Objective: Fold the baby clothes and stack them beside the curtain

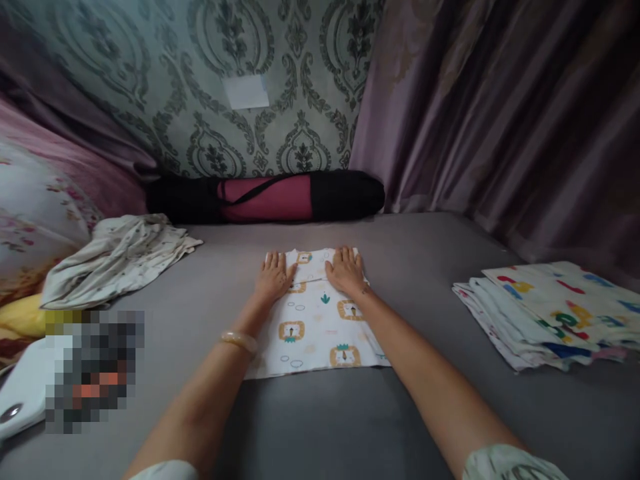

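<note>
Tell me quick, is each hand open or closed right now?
Left hand: open, palm down on the lion-print cloth, near its far left corner.
Right hand: open, palm down near the far right corner.

My left hand [273, 275] and right hand [346, 270] lie flat on the printed cloth [323, 333], folded over at its far end. Folded clothes [560, 307] lie right, a crumpled cloth [120, 257] left, a long bag [270, 198] beyond.

arms [213, 387] outstretched, converging | left hand [274, 275] flat, palm down | right hand [347, 271] flat, palm down
</note>
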{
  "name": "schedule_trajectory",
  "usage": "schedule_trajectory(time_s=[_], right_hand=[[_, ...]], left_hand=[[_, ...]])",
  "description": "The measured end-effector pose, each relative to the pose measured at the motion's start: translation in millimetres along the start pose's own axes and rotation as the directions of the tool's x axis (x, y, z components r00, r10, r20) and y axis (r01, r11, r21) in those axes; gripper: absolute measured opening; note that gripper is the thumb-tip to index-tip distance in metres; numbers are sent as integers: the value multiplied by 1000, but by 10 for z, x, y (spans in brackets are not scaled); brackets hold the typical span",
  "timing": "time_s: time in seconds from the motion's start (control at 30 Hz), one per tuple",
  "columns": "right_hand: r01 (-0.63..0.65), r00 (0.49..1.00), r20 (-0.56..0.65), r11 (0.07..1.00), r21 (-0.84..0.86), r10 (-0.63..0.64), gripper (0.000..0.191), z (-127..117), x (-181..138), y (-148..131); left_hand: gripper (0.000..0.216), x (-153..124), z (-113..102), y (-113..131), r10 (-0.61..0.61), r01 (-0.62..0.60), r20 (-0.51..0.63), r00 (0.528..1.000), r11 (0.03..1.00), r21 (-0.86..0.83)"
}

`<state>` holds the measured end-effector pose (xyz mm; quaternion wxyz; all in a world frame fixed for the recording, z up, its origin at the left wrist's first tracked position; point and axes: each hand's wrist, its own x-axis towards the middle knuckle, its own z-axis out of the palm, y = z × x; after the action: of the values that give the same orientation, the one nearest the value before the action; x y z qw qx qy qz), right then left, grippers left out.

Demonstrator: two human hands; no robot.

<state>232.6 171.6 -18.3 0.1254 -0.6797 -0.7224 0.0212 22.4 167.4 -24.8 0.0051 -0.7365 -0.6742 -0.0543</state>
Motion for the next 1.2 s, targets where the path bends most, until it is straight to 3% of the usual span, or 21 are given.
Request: schedule_trajectory(time_s=[0.23,0.37,0.47,0.73,0.93,1.1,1.2], right_hand=[[3,998,63,999,33,-5,65,-62,11,9],[109,994,28,994,28,-110,57,-108,-28,-50],[192,980,47,981,24,-193,53,-46,-61,-106],[199,977,66,979,44,-201,53,-12,-68,-115],[87,996,-28,996,-3,-87,58,-49,-136,8],[54,998,18,999,-6,-54,57,-43,-141,54],[68,997,36,998,6,-68,58,-92,-138,78]], left_hand=[[69,44,-18,-39,4,-5,15,1000,1000,19],[62,-10,-76,136,144,-138,-101,984,988,63],[58,-53,-48,300,203,-201,-49,978,979,41],[60,-39,-53,321,187,-185,57,981,982,-47],[65,-142,-100,290,124,-124,-1,992,992,-11],[66,-153,-94,253,112,-110,53,992,993,-44],[64,-166,-125,173,91,-90,29,995,996,-22]])
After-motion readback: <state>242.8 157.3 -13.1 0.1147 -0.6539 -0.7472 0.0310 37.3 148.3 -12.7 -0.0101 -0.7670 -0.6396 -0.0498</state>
